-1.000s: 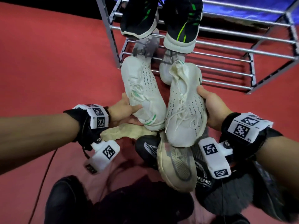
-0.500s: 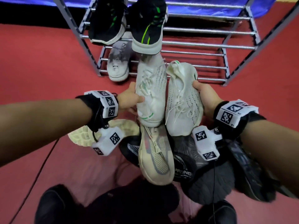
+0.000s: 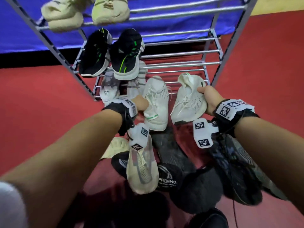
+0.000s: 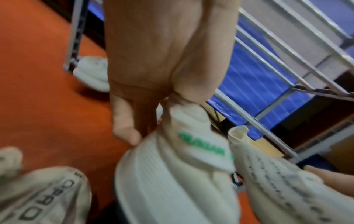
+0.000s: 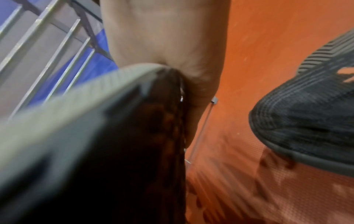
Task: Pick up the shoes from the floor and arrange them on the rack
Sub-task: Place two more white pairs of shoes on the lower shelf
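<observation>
Red carpet (image 3: pixel 41 99) covers the floor, and a grey metal rack (image 3: pixel 181 63) stands on it against a blue backdrop. Two cream shoes (image 3: pixel 65 15) sit on the rack's upper visible shelf, two black shoes (image 3: pixel 125 53) with green trim on the shelf below, and two grey-white shoes (image 3: pixel 108 89) on the lowest shelf at the left. The left hand (image 3: pixel 139 103) pinches the heel collar of a white shoe (image 3: pixel 156 102), thumb and fingers clamped on the fabric beside its green tab, as the left wrist view shows. The right hand (image 3: pixel 209 99) grips a second white shoe (image 3: pixel 189 101) from its side, thumb over the upper and fingers hidden beneath the sole. Both shoes hang at the front of the lowest shelf, side by side and apart, toes toward the bars. Nearer the person, a beige shoe (image 3: pixel 141 170) and several dark shoes (image 3: pixel 238 170) lie heaped on the carpet.
</observation>
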`<state>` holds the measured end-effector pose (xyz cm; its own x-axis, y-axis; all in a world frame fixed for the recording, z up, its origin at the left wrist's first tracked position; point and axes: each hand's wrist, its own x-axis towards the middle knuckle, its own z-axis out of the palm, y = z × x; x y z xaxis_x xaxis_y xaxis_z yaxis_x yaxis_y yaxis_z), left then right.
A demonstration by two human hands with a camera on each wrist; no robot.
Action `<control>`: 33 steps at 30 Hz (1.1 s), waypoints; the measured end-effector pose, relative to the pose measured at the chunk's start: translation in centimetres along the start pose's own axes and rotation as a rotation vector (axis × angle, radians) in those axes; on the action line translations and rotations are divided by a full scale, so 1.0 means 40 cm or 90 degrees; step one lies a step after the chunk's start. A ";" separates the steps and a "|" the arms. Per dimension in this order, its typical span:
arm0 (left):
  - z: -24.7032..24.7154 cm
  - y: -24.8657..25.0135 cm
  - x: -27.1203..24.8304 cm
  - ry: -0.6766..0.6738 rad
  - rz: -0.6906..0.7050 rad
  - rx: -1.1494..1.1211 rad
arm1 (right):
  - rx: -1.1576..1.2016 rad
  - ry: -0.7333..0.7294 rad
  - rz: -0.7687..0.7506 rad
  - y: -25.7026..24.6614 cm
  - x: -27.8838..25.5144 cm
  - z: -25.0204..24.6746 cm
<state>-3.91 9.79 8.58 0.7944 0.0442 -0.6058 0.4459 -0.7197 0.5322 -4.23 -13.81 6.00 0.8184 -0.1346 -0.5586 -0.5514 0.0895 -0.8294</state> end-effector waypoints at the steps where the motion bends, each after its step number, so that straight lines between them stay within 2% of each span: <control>1: 0.021 -0.013 0.024 0.011 -0.009 -0.083 | -0.013 0.010 0.004 -0.012 -0.016 0.012; 4: 0.062 -0.031 0.088 0.005 -0.034 -0.334 | 0.029 0.063 0.035 -0.019 0.010 0.010; 6: 0.077 -0.029 0.120 0.001 -0.025 -0.409 | 0.042 0.098 0.039 -0.017 0.043 0.014; 9: 0.085 -0.031 0.164 0.002 0.018 -0.390 | 0.008 0.127 0.035 0.004 0.094 0.023; 11: 0.090 -0.049 0.183 0.016 0.047 -0.363 | -0.052 0.139 0.063 0.030 0.091 0.046; 15: 0.111 -0.094 0.200 -0.010 0.072 -0.377 | -0.041 0.139 0.125 0.088 0.095 0.077; 18: 0.120 -0.124 0.200 -0.070 0.042 -0.438 | -0.133 0.112 0.132 0.086 0.078 0.084; 21: 0.127 -0.143 0.182 -0.230 0.016 -0.465 | -0.115 0.088 0.183 0.067 0.043 0.081; 22: 0.132 -0.149 0.175 -0.258 0.017 -0.457 | -0.081 0.064 0.203 0.059 0.024 0.078; 24: 0.145 -0.158 0.166 -0.248 0.022 -0.414 | -0.050 -0.018 0.239 0.042 -0.019 0.073; 26: 0.155 -0.156 0.156 -0.182 0.022 -0.384 | -0.066 -0.071 0.249 0.042 -0.053 0.073; 27: 0.155 -0.154 0.155 -0.153 0.022 -0.391 | -0.053 -0.069 0.243 0.050 -0.059 0.073; 30: 0.137 -0.145 0.146 -0.142 0.027 -0.498 | -0.004 0.059 0.138 0.074 -0.046 0.073; 33: 0.106 -0.134 0.140 -0.145 0.040 -0.567 | 0.073 0.091 0.030 0.048 -0.046 0.074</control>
<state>-3.59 10.95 -0.19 0.7695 -0.1831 -0.6118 0.6326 0.0877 0.7695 -6.33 -10.45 5.41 0.7569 -0.2651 -0.5973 -0.5594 0.2097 -0.8019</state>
